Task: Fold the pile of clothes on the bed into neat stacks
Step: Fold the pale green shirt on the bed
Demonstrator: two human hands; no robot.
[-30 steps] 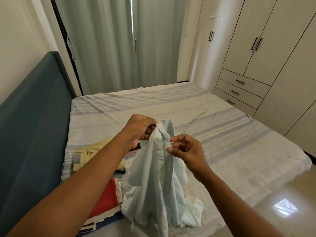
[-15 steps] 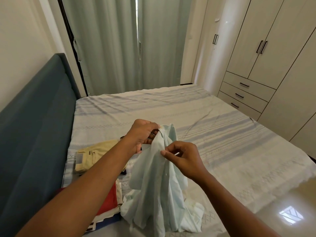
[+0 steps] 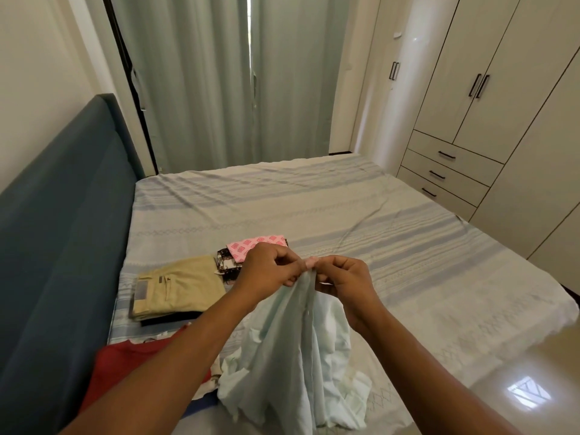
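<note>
Pinching pale shirt (image 3: 292, 356) at top edge, my left hand (image 3: 266, 271) and right hand (image 3: 345, 282) close together; shirt hangs unfolded over bed (image 3: 408, 246) edge. Folded already: khaki trousers (image 3: 179, 287), pink piece (image 3: 255, 246). Task partway, I judge.

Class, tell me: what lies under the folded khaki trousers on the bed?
A black garment shows along the near edge of the khaki trousers; how far it runs beneath is covered.
</note>
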